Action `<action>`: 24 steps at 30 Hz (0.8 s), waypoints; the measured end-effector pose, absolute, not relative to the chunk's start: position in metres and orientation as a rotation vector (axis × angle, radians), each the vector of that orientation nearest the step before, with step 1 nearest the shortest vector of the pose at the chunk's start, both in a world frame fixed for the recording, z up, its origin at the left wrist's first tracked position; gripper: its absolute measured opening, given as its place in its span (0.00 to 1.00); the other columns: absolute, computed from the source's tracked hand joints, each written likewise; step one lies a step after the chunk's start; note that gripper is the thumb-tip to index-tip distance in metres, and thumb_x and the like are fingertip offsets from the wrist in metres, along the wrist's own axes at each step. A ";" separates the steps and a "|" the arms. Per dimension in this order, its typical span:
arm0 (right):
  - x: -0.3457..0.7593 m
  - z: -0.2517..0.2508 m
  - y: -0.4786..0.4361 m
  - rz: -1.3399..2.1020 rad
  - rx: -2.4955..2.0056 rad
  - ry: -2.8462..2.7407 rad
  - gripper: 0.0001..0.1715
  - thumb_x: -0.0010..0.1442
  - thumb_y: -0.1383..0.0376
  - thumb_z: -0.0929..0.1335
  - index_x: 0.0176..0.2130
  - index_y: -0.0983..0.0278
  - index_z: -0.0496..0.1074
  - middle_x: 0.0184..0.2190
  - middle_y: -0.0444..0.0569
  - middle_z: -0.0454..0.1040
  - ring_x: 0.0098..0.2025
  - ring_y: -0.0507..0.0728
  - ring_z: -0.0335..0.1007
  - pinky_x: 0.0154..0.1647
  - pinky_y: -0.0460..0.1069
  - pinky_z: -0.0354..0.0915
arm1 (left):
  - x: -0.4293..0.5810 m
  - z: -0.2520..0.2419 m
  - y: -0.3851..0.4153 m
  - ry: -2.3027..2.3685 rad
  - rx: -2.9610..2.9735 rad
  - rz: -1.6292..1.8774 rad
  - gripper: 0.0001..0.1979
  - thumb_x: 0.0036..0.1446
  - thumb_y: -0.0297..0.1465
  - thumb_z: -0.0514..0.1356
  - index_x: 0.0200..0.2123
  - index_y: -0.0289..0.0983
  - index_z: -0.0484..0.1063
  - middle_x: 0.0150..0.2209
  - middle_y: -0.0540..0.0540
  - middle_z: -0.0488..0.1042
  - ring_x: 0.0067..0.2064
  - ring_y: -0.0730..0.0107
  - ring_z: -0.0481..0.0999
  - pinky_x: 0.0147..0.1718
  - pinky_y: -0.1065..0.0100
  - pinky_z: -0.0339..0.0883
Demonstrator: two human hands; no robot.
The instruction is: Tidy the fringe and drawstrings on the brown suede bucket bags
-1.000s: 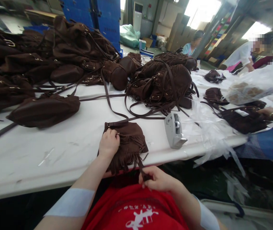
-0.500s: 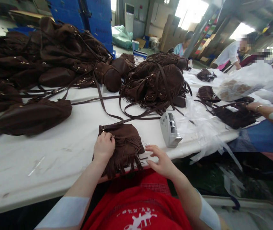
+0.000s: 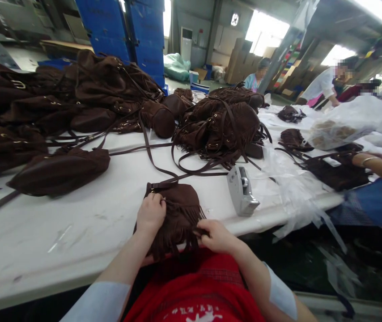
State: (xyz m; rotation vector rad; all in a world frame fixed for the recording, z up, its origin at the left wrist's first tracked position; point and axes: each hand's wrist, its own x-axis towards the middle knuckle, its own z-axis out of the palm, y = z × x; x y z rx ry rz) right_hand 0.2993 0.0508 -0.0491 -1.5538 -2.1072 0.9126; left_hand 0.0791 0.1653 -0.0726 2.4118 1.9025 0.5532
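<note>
A small brown fringed bag (image 3: pixel 180 210) lies at the table's front edge, before my body, its strap running back toward the other bags. My left hand (image 3: pixel 152 213) is closed on the upper left of this bag, by its metal ring, fingers curled into the material. At its lower right, my right hand (image 3: pixel 216 234) pinches some of the fringe between thumb and fingers. The fingertips are partly hidden by the strands. To the right of the bag stands a grey tape dispenser (image 3: pixel 242 191), apart from both hands.
Brown bags (image 3: pixel 97 89) are heaped across the back left, with a fringed pile (image 3: pixel 218 125) at the centre. One bag (image 3: pixel 63 172) lies at the left. Clear plastic (image 3: pixel 291 192) hangs over the edge. A co-worker's arm (image 3: pixel 375 163) reaches a bag at the right; other people are farther back.
My right hand has moved from open beside the bag to closed on its fringe. My left hand keeps its hold. The view has tilted slightly upward.
</note>
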 end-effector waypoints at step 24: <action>0.335 -0.017 0.003 1.887 -0.942 -2.267 0.14 0.59 0.57 0.70 0.40 0.62 0.80 0.51 0.52 0.74 0.54 0.59 0.68 0.59 0.51 0.57 | 0.090 -0.066 0.164 1.784 2.385 0.418 0.11 0.62 0.32 0.49 0.36 0.37 0.70 0.39 0.41 0.72 0.42 0.58 0.73 0.41 0.61 0.66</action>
